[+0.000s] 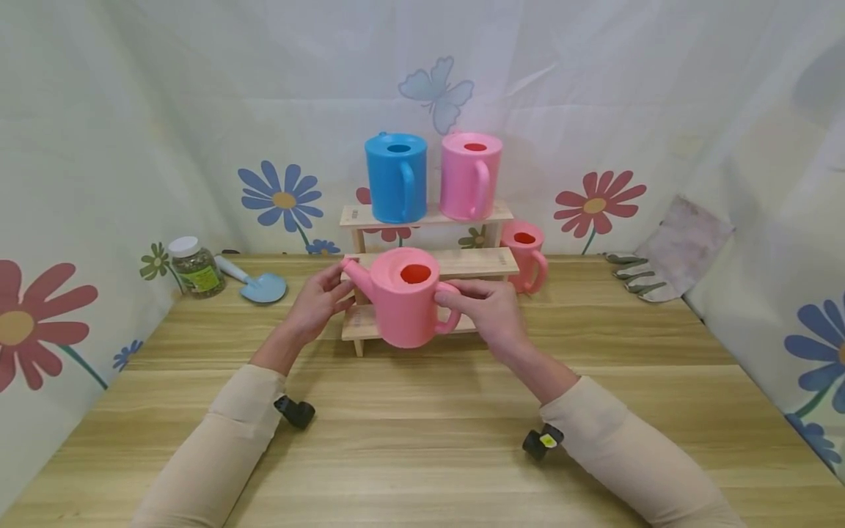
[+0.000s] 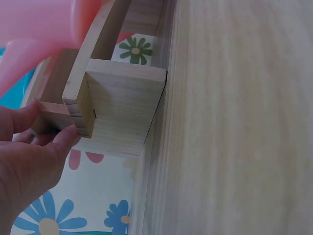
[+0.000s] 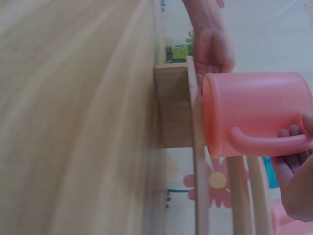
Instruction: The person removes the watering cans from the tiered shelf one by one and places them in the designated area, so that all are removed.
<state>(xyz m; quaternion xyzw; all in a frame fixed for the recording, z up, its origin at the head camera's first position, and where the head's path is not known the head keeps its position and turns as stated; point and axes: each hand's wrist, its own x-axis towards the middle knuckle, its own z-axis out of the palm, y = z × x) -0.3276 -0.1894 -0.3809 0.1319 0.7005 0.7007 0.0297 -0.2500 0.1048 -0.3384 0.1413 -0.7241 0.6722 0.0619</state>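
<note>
A pink watering can [image 1: 405, 308] is held up in front of the tiered wooden stand [image 1: 449, 262], spout to the left and red-rimmed opening upward. My right hand [image 1: 491, 312] grips its handle; in the right wrist view the fingers [image 3: 296, 134] curl round the handle's side. My left hand [image 1: 318, 302] is at the stand's left end, just below the spout. In the left wrist view its thumb and fingers pinch the end of a wooden tier [image 2: 56, 115]. The can's body [image 2: 44, 22] hangs above, apart from that hand.
On the top tier stand a blue watering can [image 1: 397, 180] and a pink one [image 1: 470, 180]. Another pink can [image 1: 526, 257] stands behind the stand's right side. A lidded jar [image 1: 198, 270] and a blue trowel [image 1: 264, 287] lie left; a garden glove [image 1: 673, 246] rests at right.
</note>
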